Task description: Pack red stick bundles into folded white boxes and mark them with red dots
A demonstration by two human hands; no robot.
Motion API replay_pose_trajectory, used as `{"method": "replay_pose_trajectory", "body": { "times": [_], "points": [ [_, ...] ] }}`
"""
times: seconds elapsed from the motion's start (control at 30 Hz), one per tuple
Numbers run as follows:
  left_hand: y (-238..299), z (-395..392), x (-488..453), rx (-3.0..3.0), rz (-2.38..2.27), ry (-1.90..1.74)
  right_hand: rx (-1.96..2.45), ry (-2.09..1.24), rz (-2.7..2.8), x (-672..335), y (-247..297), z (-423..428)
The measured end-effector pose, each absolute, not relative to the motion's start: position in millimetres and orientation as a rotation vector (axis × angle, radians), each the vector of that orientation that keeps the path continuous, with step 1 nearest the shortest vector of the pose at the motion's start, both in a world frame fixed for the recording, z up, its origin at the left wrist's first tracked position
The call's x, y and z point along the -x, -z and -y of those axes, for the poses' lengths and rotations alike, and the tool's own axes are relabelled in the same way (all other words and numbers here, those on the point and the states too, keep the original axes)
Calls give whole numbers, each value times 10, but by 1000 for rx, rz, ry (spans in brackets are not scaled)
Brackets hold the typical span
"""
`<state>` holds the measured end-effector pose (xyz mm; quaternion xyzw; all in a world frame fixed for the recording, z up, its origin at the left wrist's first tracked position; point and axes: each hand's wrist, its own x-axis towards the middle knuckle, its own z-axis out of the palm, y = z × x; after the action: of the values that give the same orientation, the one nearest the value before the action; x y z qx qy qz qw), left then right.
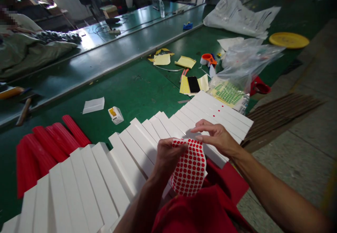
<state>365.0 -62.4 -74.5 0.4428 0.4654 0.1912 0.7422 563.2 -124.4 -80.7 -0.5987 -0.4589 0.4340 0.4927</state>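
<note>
My left hand (168,155) pinches the top edge of a sheet of round red stickers (190,168), which curves down in front of me. Just right of the sheet's upper edge is my right hand (214,136), thumb and forefinger apart; whether a sticker clings to a fingertip is too small to see. Under both hands lies a long overlapping row of white boxes (134,140). Several of the boxes at the right end carry small red dots (219,111).
Red ribbed tubes (50,143) lie at left, near a small white dispenser (116,115). Beyond the boxes are a phone (193,84), yellow sticker sheets (185,85), orange-handled scissors (209,58) and plastic bags (244,59). A person (22,22) sits across the table at far left.
</note>
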Motion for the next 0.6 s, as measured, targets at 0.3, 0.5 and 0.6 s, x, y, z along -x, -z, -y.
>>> {"method": "replay_pose_trajectory", "body": {
  "times": [0.3,0.5,0.6],
  "points": [
    [699,654,-3640,-966,-1018,-450,1459,-1023,1179,-5394,660,1219],
    [735,632,-3653,-943,-1066,-432,1466,-999,947,-5539,837,1202],
    [717,627,-3631,-928,-1064,-424,1650,-760,569,-5936,1174,1137]
  ]
}}
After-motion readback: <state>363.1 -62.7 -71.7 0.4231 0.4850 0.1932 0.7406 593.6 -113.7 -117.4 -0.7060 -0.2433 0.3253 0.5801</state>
